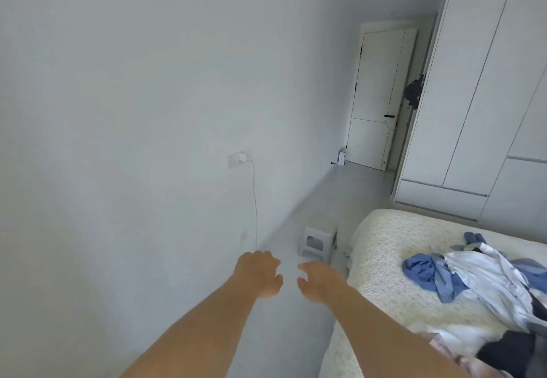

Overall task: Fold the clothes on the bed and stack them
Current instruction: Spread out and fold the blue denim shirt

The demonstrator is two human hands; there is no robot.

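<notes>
blue and white clothes (485, 277) heaped unfolded on bed (381, 247).

Bedroom interior. Pale grey wall (118, 111), plain, with socket and plugged charger (240, 158), white cable hanging down. Light grey floor (349, 188). Small grey plastic stool (318, 240) beside the bed. White panelled door (376, 99), black handle. White built-in wardrobe (479, 96). Even daylight.

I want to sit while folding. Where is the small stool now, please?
In the head view the grey stool stands on the floor between the wall and the bed, just beyond the right hand.
</notes>
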